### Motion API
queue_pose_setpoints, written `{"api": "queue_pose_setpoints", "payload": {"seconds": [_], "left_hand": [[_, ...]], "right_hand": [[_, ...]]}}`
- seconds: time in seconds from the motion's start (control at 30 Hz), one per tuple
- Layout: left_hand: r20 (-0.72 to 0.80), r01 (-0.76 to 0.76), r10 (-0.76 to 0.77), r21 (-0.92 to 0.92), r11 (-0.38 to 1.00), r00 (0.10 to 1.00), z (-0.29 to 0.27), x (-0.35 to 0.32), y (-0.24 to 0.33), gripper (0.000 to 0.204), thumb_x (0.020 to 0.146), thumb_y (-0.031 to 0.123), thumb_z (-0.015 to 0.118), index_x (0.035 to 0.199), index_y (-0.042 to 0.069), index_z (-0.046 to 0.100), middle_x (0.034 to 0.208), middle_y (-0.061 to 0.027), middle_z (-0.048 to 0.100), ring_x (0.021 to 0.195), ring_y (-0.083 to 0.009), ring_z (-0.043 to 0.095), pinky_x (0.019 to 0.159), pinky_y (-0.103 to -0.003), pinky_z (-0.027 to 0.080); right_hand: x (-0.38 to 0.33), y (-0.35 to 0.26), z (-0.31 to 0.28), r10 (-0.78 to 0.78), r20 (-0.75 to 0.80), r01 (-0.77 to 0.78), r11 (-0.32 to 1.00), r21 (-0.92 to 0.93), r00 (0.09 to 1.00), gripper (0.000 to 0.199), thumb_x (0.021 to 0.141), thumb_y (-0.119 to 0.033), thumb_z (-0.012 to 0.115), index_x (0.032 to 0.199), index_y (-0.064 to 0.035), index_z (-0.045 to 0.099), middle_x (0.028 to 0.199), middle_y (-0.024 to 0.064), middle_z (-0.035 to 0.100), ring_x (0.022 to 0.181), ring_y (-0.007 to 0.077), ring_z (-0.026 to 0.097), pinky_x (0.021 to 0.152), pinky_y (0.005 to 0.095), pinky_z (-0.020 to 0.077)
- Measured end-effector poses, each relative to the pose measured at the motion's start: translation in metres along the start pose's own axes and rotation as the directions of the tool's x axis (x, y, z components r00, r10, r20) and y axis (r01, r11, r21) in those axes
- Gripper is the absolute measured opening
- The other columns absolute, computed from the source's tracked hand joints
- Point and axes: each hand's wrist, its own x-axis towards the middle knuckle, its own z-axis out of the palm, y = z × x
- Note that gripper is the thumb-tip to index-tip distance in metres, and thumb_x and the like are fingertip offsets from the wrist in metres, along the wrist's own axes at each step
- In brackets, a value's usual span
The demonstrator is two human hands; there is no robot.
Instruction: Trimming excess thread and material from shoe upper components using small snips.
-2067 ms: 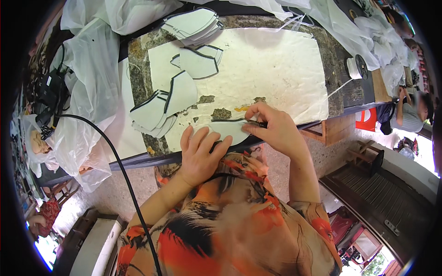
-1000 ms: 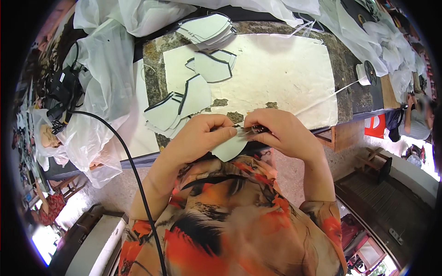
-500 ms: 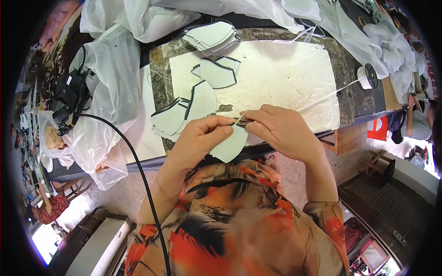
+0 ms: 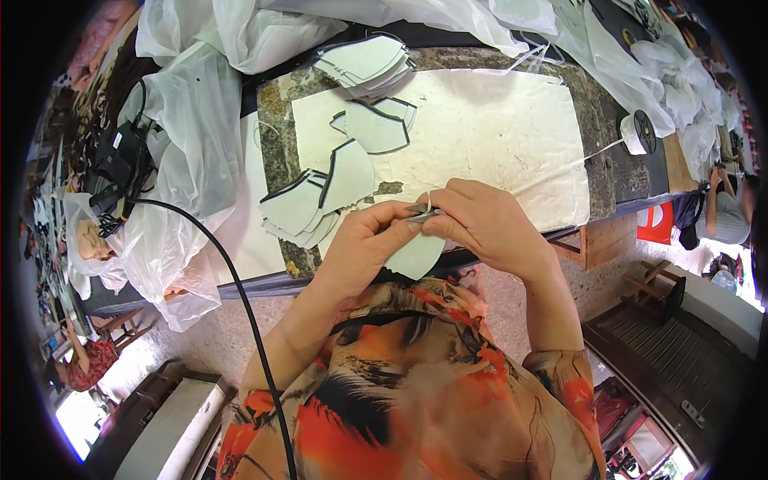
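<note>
My left hand [image 4: 370, 240] pinches a pale, light-green curved fabric piece [image 4: 418, 254] by its upper edge; the piece hangs over the table's near edge. Against it, my right hand [image 4: 492, 228] is closed around small metal snips [image 4: 422, 213], with the pointed blades showing at my left fingertips. A short end of white tape [image 4: 429, 200] stands up between my right fingers. Similar pieces with dark-edged borders lie just beyond my left hand: an overlapping group [image 4: 300, 204], one single piece [image 4: 348, 176], and a pair [image 4: 378, 128] farther off.
A stack of such pieces [image 4: 368, 64] sits at the far side of the board [image 4: 276, 120], which bears a white paper sheet [image 4: 488, 104]. At right stands a white tape spool [image 4: 636, 134]. Plastic bags [image 4: 196, 120] and a black cable [image 4: 232, 264] occupy the left.
The hands have come closer together, and the fabric piece has shifted slightly right. The snips' blades now show between my fingertips, and the tape end stands more upright.
</note>
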Motion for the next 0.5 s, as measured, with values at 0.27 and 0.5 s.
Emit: {"api": "queue_pose_setpoints", "payload": {"seconds": [0.27, 0.5], "left_hand": [[-0.037, -0.013, 0.012, -0.009, 1.000, 0.999, 0.007, 0.001, 0.000, 0.021, 0.103, 0.012, 0.064, 0.119, 0.000, 0.071, 0.094, 0.0066, 0.064, 0.083, -0.0009, 0.051, 0.073, -0.018, 0.040], [-0.051, 0.027, -0.030, -0.054, 0.998, 0.998, 0.012, -0.001, 0.004, 0.022, 0.103, 0.014, 0.066, 0.118, -0.001, 0.071, 0.090, 0.0067, 0.061, 0.079, -0.0016, 0.049, 0.069, -0.019, 0.040]], "right_hand": [[0.000, 0.003, -0.001, -0.059, -0.016, 0.058, 0.996, -0.064, 0.998, 0.031, 0.098, -0.041, 0.063, 0.109, -0.0123, 0.067, 0.090, 0.0083, 0.063, 0.087, 0.0310, 0.064, 0.073, 0.0416, 0.0514], [-0.001, 0.010, 0.009, 0.232, -0.152, -0.143, 0.884, 0.445, 0.961, 0.016, 0.095, -0.016, 0.070, 0.101, -0.0015, 0.069, 0.093, 0.0078, 0.068, 0.081, 0.0176, 0.064, 0.073, 0.0320, 0.0500]]}}
